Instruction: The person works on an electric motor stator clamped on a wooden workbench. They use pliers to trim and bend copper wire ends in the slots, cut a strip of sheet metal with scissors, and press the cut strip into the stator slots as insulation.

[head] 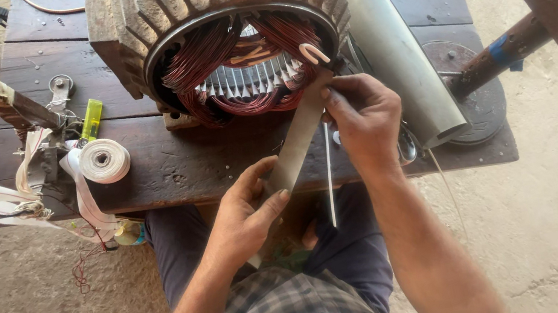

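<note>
Insulation strip (299, 138), long, flat, grey-beige, slants across frame centre toward the motor stator (226, 28); your left hand (247, 212) pinches its lower end, your right hand (362, 115) grips its upper end.

Grey-blue checked shirt, dark navy trousers; bare forearms, left hand (247, 212) and right hand (363, 119) ungloved, no rings.

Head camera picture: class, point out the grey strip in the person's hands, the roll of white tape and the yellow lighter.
grey strip (299, 141), head view, middle of its flat length.
roll of white tape (104, 160), head view, wound face.
yellow lighter (91, 119), head view, its body.
</note>
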Motion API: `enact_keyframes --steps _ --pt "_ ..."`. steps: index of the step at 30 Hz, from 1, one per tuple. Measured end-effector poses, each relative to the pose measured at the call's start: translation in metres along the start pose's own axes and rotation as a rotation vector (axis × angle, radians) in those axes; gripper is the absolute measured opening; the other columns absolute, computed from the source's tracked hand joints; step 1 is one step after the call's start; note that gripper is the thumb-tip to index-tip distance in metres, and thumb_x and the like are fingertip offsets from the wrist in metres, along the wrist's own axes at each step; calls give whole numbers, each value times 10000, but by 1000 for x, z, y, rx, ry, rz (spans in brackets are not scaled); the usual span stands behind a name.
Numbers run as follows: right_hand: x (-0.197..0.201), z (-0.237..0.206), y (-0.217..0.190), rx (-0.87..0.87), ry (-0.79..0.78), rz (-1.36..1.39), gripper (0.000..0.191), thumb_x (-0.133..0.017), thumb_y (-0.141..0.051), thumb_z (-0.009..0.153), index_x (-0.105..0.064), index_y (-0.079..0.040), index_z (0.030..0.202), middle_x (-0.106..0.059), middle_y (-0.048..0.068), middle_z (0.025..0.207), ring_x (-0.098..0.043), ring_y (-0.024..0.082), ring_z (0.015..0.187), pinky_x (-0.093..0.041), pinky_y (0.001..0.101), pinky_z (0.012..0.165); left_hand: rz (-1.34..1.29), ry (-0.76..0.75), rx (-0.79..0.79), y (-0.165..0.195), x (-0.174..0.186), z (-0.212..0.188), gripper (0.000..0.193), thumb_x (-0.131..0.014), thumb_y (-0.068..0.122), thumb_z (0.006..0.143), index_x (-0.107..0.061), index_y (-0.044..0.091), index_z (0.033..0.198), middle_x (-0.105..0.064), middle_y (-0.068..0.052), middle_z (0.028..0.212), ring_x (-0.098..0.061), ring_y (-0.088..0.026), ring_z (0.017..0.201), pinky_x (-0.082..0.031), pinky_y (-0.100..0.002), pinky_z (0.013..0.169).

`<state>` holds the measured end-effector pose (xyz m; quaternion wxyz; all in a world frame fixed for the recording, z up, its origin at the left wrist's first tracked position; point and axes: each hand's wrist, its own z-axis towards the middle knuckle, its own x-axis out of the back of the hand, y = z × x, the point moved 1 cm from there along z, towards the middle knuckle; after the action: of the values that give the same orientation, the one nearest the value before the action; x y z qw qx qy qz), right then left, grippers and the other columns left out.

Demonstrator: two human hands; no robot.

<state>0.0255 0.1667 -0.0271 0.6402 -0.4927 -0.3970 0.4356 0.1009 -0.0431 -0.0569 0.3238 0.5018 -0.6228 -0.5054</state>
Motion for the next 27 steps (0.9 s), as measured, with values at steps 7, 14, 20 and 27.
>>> enact_keyframes --steps 7,14,20,27 --pt "-6 -1 -3 28 -27 29 107 -748 -15 968 -724 56 1045 -739 78 871 -671 85 700 -555 211 623 -17 49 -8 -11 16 -3 549 -728 147 894 -575 52 1413 -713 -73 1016 -647 -113 835 -554 -255 701" --pt "-11 -4 -5 31 -57 27 116 -713 -9 982 -708 71 1066 -749 111 887 -698 125 695 -583 243 613 259 218 -190 5 48 -14 415 -745 123 901 -677 70 1306 -743 -66 883 -669 -125 790 -548 -263 730" --pt "-5 -7 -1 -4 -13 112 111 -719 2 989 -706 75 1071 -736 125 889 -700 144 701 -592 267 620 568 263 -506 26 55 -41 326 -743 110 878 -710 82 1201 -775 -95 992 -760 -220 862 -598 -348 767" --pt "-3 -6 8 -19 -19 172 94 -708 9 1005 -686 67 1076 -726 122 934 -705 159 738 -615 286 665 507 183 -492 9 34 -46 352 -764 156 841 -691 83 1178 -770 -120 986 -749 -304 877 -591 -407 736"
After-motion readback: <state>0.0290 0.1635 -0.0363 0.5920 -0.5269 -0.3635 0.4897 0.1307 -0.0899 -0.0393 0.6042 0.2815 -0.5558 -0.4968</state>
